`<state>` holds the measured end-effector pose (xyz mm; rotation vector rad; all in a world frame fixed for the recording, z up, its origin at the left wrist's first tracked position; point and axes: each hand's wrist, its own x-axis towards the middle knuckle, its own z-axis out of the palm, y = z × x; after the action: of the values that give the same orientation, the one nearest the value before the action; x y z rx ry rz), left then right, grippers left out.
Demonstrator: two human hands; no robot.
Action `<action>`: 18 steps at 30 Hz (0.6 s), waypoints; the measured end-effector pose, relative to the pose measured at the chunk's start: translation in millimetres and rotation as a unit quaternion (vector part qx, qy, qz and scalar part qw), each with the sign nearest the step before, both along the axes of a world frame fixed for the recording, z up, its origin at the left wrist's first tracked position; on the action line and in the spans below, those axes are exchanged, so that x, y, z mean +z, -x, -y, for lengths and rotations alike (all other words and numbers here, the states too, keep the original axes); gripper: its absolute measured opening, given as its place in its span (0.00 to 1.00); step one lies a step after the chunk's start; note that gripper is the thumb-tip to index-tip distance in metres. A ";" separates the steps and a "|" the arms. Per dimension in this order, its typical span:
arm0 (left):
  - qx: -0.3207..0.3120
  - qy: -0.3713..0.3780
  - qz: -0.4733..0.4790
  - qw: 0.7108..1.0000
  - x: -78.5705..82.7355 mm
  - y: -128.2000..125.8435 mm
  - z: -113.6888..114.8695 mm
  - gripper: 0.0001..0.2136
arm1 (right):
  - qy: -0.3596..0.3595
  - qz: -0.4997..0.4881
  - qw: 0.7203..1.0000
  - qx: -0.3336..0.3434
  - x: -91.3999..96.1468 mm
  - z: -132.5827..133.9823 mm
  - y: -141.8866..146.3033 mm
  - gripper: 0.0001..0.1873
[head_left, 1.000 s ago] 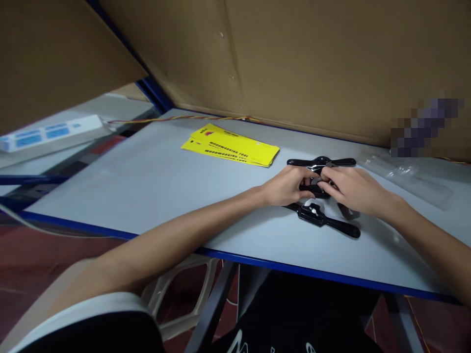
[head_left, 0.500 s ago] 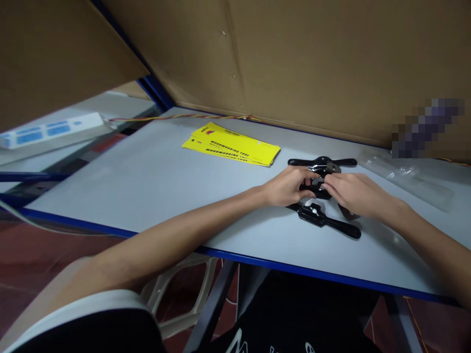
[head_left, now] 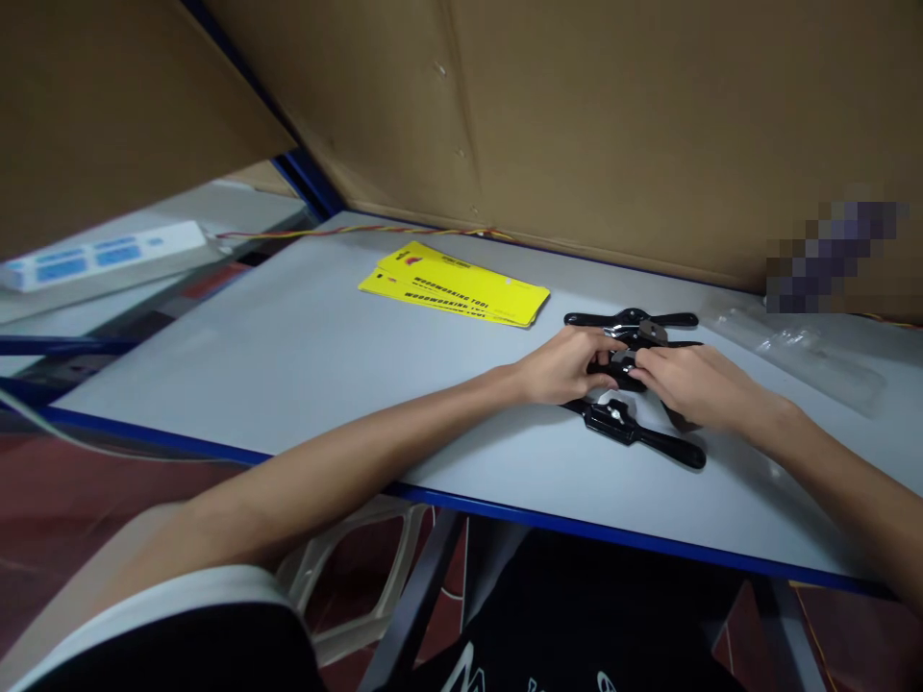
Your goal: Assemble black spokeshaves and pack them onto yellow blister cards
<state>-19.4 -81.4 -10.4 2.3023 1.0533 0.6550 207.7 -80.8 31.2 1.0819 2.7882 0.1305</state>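
Several black spokeshaves lie close together at the right of the table. My left hand [head_left: 566, 365] is closed round the left side of a middle spokeshave [head_left: 626, 377], thumb in front and fingers behind. The fingertips of my right hand [head_left: 696, 384] are pinched together at the middle of that same tool, by its small metal parts; the exact part is hidden. Just behind lies another spokeshave [head_left: 631, 317] with both handles showing. In front of my hands rests one more, the front spokeshave [head_left: 612, 420], its right handle pointing towards the table's front edge.
Yellow printed cards [head_left: 461, 285] lie stacked left of the tools. Clear plastic sleeves [head_left: 814, 356] are at the right. A cardboard wall [head_left: 612, 125] closes off the back, with a twisted cable [head_left: 404, 229] along its foot. A white power strip [head_left: 108, 255] sits far left.
My right hand has dropped slightly, and a black handle now shows above its knuckles. My left hand keeps its hold in nearly the same place.
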 end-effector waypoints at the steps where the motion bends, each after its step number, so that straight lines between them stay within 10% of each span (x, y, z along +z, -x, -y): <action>1: 0.001 0.002 -0.002 1.000 0.0 -0.1 -0.2 0.21 | 0.015 -0.016 1.000 0.002 -0.8 -2.4 -1.8 0.18; 8: 0.001 -0.003 -0.003 1.000 -1.3 0.2 0.2 0.22 | 0.146 -0.119 0.982 -0.016 2.4 -10.3 -7.8 0.16; 18: 0.003 -0.006 -0.013 1.000 0.3 0.4 0.7 0.21 | 0.085 -0.087 0.991 -0.063 7.1 4.8 1.2 0.19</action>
<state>-19.8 -82.2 -10.1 2.3238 1.0726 0.6362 206.4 -85.6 38.2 1.2762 2.8063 -0.2211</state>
